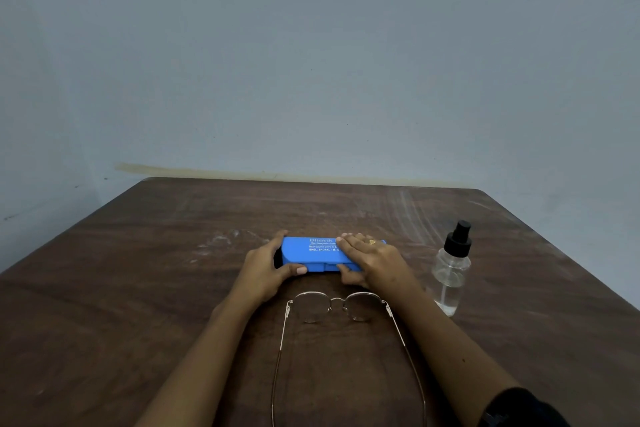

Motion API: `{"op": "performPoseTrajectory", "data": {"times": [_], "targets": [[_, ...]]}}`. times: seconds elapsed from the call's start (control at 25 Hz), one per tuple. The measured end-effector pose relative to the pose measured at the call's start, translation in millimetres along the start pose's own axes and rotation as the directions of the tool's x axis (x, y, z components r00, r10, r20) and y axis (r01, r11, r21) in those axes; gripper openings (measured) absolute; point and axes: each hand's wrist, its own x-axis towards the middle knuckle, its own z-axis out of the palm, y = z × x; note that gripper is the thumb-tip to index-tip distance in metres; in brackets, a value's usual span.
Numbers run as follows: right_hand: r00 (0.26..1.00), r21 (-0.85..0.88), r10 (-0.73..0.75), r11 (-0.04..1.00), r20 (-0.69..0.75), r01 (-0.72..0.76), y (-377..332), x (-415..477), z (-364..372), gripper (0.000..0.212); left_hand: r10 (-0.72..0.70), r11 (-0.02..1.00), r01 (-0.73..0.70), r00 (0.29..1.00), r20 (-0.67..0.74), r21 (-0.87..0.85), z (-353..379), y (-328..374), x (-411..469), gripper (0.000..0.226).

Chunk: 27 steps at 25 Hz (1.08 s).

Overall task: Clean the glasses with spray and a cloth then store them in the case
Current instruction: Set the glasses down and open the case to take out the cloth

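**Q:** Position of the case relative to the hands?

**A:** The case (pixel 311 253) lies flat on the table (pixel 138 288), long side facing the person, between both hands. The left hand (pixel 263 267) wraps the left end, with the fingers curled behind it and the thumb on the front edge. The right hand (pixel 370 260) covers the right end, fingers laid over the lid and thumb pressed to the front seam. Both hands grip the case. The lid is down.

**Q:** Position of the glasses?

**A:** The glasses (pixel 336 299) rest on the table just nearer the person than the case, between the forearms and touching neither hand. The temples are unfolded and point toward the person.

**Q:** Quantities?

**A:** One case, one pair of glasses and one bottle (pixel 452 270). The bottle stands upright to the right of the right hand, apart from it.

**Q:** Materials and shapes?

**A:**
- Case: blue, oblong and smooth, with white print on the lid.
- Glasses: thin metal frame, round clear lenses.
- Bottle: clear cylinder holding clear liquid, with a black pump head.
- Table: dark wood grain with pale scuffs.
- Right hand: a gold ring (pixel 372 242) on one finger.
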Motion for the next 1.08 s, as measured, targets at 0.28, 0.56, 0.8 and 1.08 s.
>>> {"op": "performPoseTrajectory", "data": {"times": [0.28,0.56,0.8,1.08], "targets": [[0.997,0.031,0.013,0.999,-0.072,-0.011,0,1,1,0.044,-0.021,1.0,0.021,1.0,0.01,-0.023,1,-3,0,0.079],[0.965,0.04,0.25,0.967,0.078,-0.253,-1,-3,-3,0.043,0.0,0.998,0.001,1.0,0.021,-0.058,-3,-5,-1,0.092],[0.883,0.301,0.445,0.83,0.148,-0.469,-3,-2,0,0.039,-0.053,0.986,0.051,0.999,-0.009,-0.156,-4,-5,1,0.097],[0.665,0.617,0.747,0.52,0.009,-0.591,-7,9,-7,0.026,-0.104,0.986,0.101,0.995,-0.011,-0.134,-2,-3,2,0.085]]}}
